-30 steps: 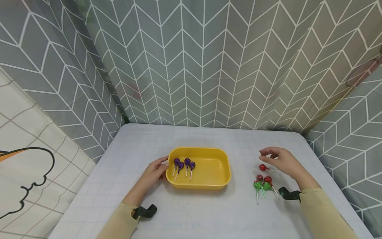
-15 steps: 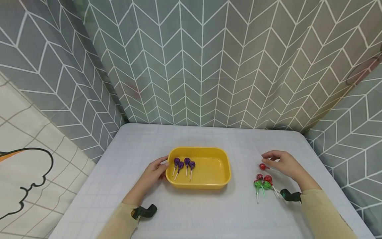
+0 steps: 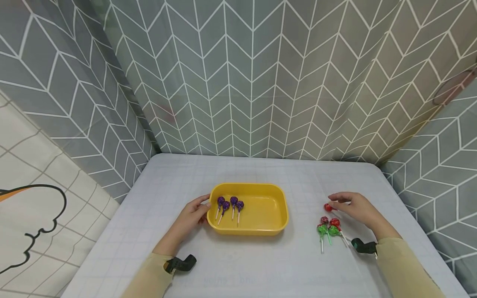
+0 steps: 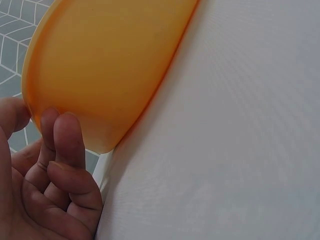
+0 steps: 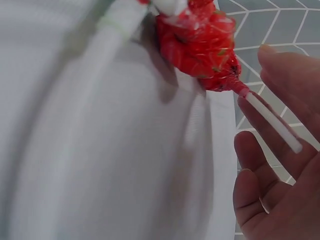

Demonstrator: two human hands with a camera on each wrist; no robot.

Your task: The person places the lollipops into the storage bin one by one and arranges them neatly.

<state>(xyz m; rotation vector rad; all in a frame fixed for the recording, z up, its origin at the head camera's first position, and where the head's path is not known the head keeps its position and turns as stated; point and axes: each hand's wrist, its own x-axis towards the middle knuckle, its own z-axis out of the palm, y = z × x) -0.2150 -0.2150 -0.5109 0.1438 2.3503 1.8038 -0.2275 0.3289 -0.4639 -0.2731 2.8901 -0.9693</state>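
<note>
A yellow tray [image 3: 266, 209] stands on the table with several purple lollipops [image 3: 233, 201] in its left part. My left hand [image 3: 191, 215] touches the tray's left end, thumb at the rim and fingertips against the outer wall in the left wrist view. Over at the right, my right hand [image 3: 355, 207] hovers around a lone red lollipop [image 3: 328, 207]. In the right wrist view its white stick [image 5: 274, 121] lies between thumb and fingers, with a gap showing between them. Just nearer lies a cluster of red and green lollipops [image 3: 333, 230].
A pale cloth covers the table [image 3: 242, 265]. Grey curtains [image 3: 238, 82] with white zigzag lines hang behind and to the sides. Dark wrist cameras are strapped to both forearms, the right one close to the clustered lollipop sticks.
My right hand has come down and slightly right onto the lone red lollipop, its thumb now by the candy. The left hand and tray stay in place.
</note>
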